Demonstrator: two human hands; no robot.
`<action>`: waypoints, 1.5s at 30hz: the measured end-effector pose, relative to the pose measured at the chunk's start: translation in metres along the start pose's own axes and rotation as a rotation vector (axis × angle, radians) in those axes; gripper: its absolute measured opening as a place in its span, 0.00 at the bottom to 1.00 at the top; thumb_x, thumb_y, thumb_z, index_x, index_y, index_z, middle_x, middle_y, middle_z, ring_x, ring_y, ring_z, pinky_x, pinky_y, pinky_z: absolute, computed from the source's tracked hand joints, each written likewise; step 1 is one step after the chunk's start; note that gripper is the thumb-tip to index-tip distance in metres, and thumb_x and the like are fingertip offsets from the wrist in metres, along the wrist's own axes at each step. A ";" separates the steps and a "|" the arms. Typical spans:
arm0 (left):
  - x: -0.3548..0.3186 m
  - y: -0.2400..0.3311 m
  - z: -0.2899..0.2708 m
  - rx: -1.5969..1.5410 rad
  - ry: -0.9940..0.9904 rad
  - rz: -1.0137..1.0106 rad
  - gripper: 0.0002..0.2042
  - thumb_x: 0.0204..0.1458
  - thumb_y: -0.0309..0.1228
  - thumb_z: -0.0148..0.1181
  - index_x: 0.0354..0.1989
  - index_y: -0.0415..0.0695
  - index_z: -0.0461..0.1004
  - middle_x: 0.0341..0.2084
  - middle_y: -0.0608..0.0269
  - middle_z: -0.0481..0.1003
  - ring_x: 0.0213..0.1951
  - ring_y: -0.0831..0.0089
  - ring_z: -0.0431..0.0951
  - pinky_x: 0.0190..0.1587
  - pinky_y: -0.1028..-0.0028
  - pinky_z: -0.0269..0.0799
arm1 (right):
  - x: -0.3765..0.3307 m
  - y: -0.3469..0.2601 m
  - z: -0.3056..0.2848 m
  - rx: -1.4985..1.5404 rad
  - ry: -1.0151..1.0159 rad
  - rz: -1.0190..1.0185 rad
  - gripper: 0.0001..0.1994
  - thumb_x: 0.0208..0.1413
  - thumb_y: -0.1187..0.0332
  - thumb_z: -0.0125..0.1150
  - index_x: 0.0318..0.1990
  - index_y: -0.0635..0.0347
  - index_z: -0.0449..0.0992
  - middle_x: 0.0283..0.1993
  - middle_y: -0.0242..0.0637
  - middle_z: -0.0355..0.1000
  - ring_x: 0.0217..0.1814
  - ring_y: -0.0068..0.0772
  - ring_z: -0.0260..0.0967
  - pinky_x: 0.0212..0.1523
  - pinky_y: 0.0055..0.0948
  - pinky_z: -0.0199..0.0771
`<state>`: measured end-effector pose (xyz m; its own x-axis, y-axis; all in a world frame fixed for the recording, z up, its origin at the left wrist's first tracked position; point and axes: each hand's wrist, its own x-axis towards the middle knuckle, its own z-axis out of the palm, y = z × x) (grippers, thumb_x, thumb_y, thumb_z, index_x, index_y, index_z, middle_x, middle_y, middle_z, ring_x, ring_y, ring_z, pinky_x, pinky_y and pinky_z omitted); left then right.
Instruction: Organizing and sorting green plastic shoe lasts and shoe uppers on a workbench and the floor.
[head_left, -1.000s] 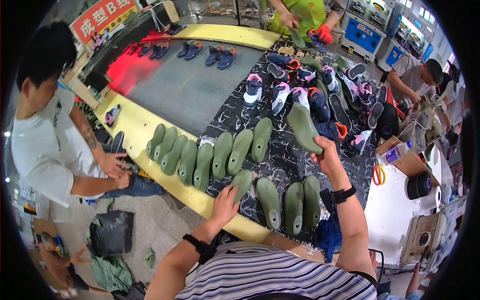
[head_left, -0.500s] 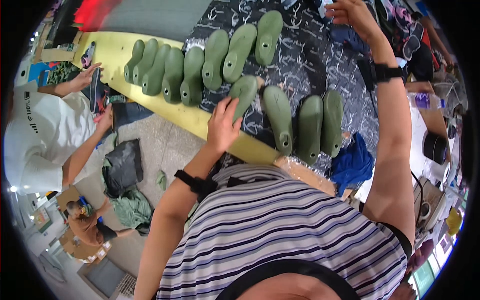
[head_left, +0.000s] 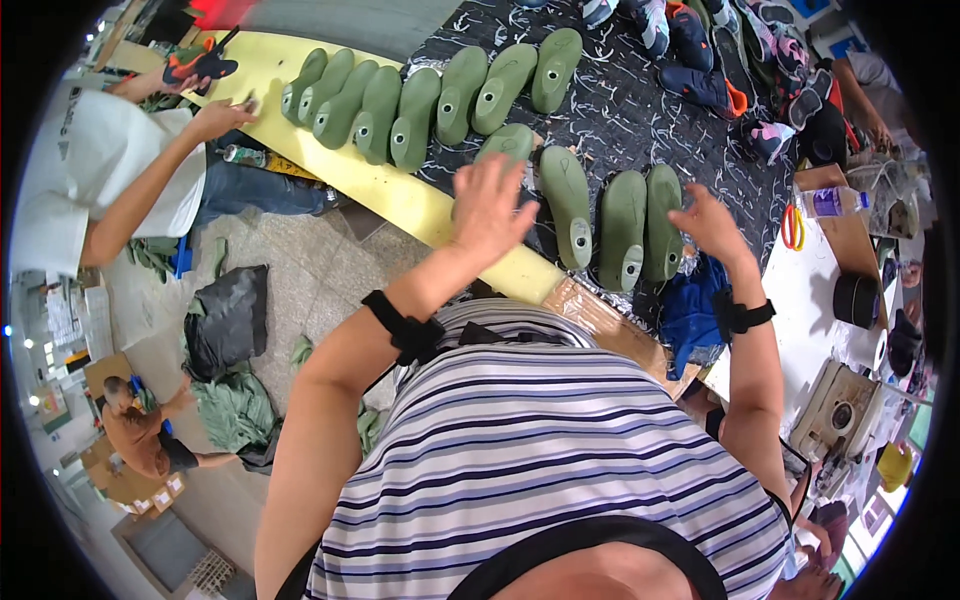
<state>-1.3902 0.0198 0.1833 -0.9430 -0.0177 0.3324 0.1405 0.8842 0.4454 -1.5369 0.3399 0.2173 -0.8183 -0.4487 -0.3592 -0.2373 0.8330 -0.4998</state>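
Several green shoe lasts stand in a slanting row on a dark patterned table cover (head_left: 620, 120). My left hand (head_left: 490, 205), fingers spread and a little blurred, is over one last (head_left: 507, 143) and hides most of it; whether it touches I cannot tell. To its right are three more: a last (head_left: 567, 205), a middle last (head_left: 622, 230) and the rightmost last (head_left: 663, 225). Beside that rightmost one is my right hand (head_left: 712, 225), fingers apart and holding nothing. A crumpled blue cloth (head_left: 692, 310) lies just below my right hand.
Dark and multicoloured shoes (head_left: 705, 85) pile up at the far right. A yellow board (head_left: 400, 195) runs along the table's near left edge. A bottle with a purple label (head_left: 835, 202) lies at right. A co-worker in a white shirt (head_left: 140, 150) holds a dark orange-trimmed shoe (head_left: 200, 68).
My right hand has come down from the far right to beside the rightmost last. My left hand's fingers have spread apart over its last. The co-worker has moved one hand onto the yellow board.
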 end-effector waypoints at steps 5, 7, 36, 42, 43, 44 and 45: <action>-0.004 0.052 0.012 -0.020 -0.416 -0.099 0.35 0.48 0.50 0.60 0.60 0.42 0.59 0.38 0.46 0.73 0.37 0.50 0.76 0.42 0.57 0.69 | 0.022 -0.029 0.023 -0.146 -0.128 0.099 0.36 0.55 0.47 0.56 0.54 0.78 0.61 0.40 0.69 0.71 0.48 0.59 0.72 0.48 0.48 0.69; -0.010 0.064 0.021 -0.146 -0.552 -0.317 0.43 0.41 0.51 0.66 0.63 0.46 0.54 0.49 0.41 0.62 0.42 0.45 0.74 0.43 0.54 0.70 | 0.046 -0.013 0.033 -0.240 -0.095 -0.154 0.34 0.56 0.44 0.53 0.51 0.74 0.66 0.42 0.68 0.71 0.48 0.59 0.71 0.49 0.49 0.69; 0.011 0.010 0.003 -0.756 -0.309 -0.097 0.31 0.48 0.24 0.59 0.63 0.41 0.57 0.57 0.44 0.63 0.56 0.45 0.66 0.60 0.58 0.61 | 0.047 -0.080 -0.032 0.447 -0.770 -0.034 0.23 0.55 0.62 0.63 0.51 0.73 0.71 0.35 0.42 0.76 0.27 0.31 0.76 0.19 0.23 0.71; 0.025 0.012 0.058 -0.403 -0.308 0.007 0.36 0.52 0.34 0.59 0.66 0.36 0.49 0.62 0.41 0.57 0.64 0.46 0.56 0.64 0.58 0.54 | 0.016 -0.009 -0.042 1.035 -0.239 0.126 0.22 0.56 0.64 0.62 0.50 0.75 0.68 0.34 0.44 0.76 0.24 0.34 0.76 0.16 0.22 0.70; 0.021 -0.001 0.069 -0.396 -0.312 0.006 0.36 0.52 0.34 0.59 0.66 0.36 0.49 0.62 0.41 0.57 0.64 0.46 0.56 0.64 0.58 0.54 | 0.020 -0.009 -0.047 1.166 -0.205 0.117 0.20 0.57 0.64 0.60 0.49 0.75 0.69 0.35 0.45 0.75 0.27 0.35 0.77 0.18 0.21 0.71; 0.017 -0.015 0.077 -0.287 -0.336 0.104 0.34 0.52 0.35 0.59 0.64 0.35 0.52 0.62 0.42 0.57 0.64 0.48 0.56 0.64 0.57 0.53 | 0.030 -0.007 -0.049 1.174 -0.208 0.117 0.20 0.57 0.64 0.60 0.49 0.75 0.69 0.35 0.45 0.75 0.27 0.35 0.77 0.18 0.21 0.71; 0.012 -0.027 0.085 -0.177 -0.359 0.199 0.32 0.51 0.36 0.59 0.63 0.34 0.56 0.61 0.43 0.58 0.64 0.49 0.56 0.64 0.57 0.52 | 0.043 -0.006 -0.051 1.281 -0.132 0.083 0.20 0.58 0.64 0.59 0.49 0.74 0.69 0.36 0.46 0.75 0.29 0.34 0.76 0.20 0.21 0.72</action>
<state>-1.4313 0.0351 0.1043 -0.9329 0.3357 0.1307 0.3501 0.7597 0.5480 -1.5974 0.3317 0.2451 -0.7315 -0.5003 -0.4631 0.5397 -0.0099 -0.8418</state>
